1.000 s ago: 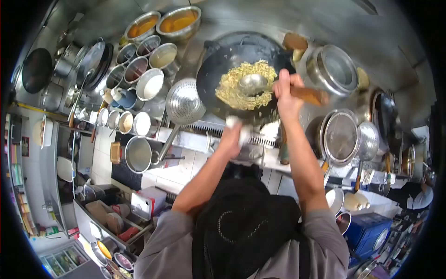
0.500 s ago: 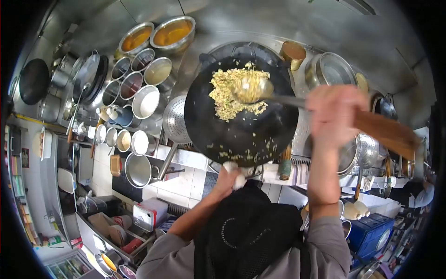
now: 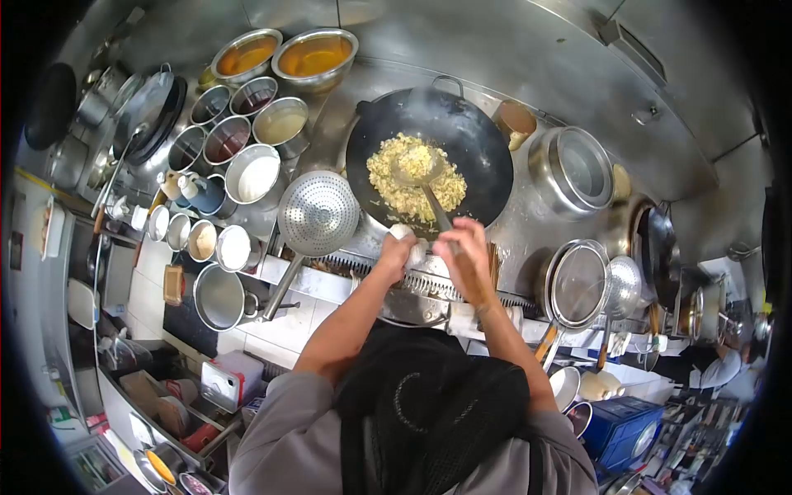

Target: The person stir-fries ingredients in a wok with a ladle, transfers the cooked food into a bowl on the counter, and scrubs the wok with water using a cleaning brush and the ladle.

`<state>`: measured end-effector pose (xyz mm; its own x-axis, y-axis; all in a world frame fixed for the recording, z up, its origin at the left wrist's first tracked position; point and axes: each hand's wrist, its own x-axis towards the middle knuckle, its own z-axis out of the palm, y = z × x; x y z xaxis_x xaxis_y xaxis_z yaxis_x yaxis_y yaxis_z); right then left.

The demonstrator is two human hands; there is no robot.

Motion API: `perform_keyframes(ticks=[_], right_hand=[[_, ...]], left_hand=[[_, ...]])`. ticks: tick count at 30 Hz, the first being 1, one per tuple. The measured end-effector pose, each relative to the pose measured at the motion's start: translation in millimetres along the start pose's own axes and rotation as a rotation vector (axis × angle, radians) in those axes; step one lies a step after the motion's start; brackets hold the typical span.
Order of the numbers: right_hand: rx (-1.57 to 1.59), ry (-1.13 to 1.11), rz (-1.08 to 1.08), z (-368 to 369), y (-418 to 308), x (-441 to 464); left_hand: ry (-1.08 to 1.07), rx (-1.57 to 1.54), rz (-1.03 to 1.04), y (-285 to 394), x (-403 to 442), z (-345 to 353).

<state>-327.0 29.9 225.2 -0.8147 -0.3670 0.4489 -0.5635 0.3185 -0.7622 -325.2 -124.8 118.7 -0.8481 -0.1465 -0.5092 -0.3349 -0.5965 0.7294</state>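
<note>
A black wok [image 3: 487,140] sits on the stove in front of me, holding a heap of fried rice [image 3: 450,191] with yellowish and green bits. The bowl of a metal ladle [image 3: 439,208] rests in the rice, some grains in it. My right hand [image 3: 464,247] is closed round the ladle's handle near the wok's close edge, its fingers partly lifted. My left hand [image 3: 399,254] grips a white cloth [image 3: 402,232] at the wok's near rim; the wok's handle there is hidden.
Left of the wok lies a perforated strainer [image 3: 318,213]. Beyond it stand several seasoning pots [image 3: 252,175] and two bowls of orange liquid [image 3: 315,58]. To the right are a steel pot [image 3: 540,169], a mesh sieve [image 3: 580,285] and another perforated strainer [image 3: 623,287].
My right hand has moved left and nearer my body, bringing the ladle upright in view. The rice has gathered lower in the wok, and the wok has shifted away from me.
</note>
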Motion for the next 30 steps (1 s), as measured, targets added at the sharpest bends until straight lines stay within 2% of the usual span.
perform_keyframes(ticks=[2, 4, 5, 7, 8, 9, 11, 12, 14, 15, 17, 20, 22, 23, 25, 26, 27, 29, 30], right_hand=[[-0.046, -0.060, 0.053, 0, -6, -31], [0.915, -0.155, 0.851, -16, -8, -46], [0.894, -0.163, 0.850, -20, -7, -47], [1.080, -0.052, 1.094, -26, 1, -48], [1.331, -0.128, 1.283, -32, 10, -40], [1.084, -0.093, 1.235, -31, 13, -44], [0.509, -0.347, 1.026, -36, -5, -32], [0.500, -0.345, 1.017, -38, 1, -38], [-0.486, -0.394, 0.104, -46, 12, -54], [-0.494, -0.388, 0.096, -53, 15, -54], [-0.728, -0.579, 0.372, -68, -1, -53], [-0.693, -0.507, 0.339, -94, -10, -59], [-0.670, -0.373, 0.304, -109, 2, -86], [-0.671, -0.321, 0.306, -115, 13, -98], [-0.669, -0.250, 0.355, -131, 25, -112], [-0.634, -0.241, 0.340, -137, 15, -110], [-0.587, -0.222, 0.313, -140, 8, -108], [-0.404, -0.189, 0.209, -141, 5, -104], [-0.256, -0.299, 0.479, -151, -16, -93]], left_hand=[[0.033, 0.007, -0.022, -4, 6, -4], [0.073, 0.026, -0.041, -3, 7, -3], [0.067, 0.005, -0.040, -1, 4, -1], [0.097, 0.067, -0.009, 6, 0, 2], [0.009, 0.026, -0.043, -1, 13, -3], [-0.004, 0.009, -0.036, -11, 23, -7], [-0.054, -0.043, -0.198, -3, 23, -5], [-0.104, -0.105, -0.236, 0, 22, -6], [-0.104, -0.134, -0.244, 0, 23, -6], [-0.093, -0.162, -0.261, -1, 28, -5], [-0.112, -0.179, -0.288, -17, 44, -12], [-0.162, -0.074, -0.282, -18, 53, -17], [-0.136, -0.094, -0.281, -17, 45, -15], [-0.126, -0.197, -0.284, -10, 30, -9], [-0.066, -0.161, -0.153, -15, 16, -2], [-0.107, -0.279, -0.127, -17, -6, -4], [-0.171, -0.278, -0.023, 8, -40, 13], [-0.052, -0.243, -0.138, -12, -25, -5], [0.044, -0.049, -0.176, 6, -32, 6]])
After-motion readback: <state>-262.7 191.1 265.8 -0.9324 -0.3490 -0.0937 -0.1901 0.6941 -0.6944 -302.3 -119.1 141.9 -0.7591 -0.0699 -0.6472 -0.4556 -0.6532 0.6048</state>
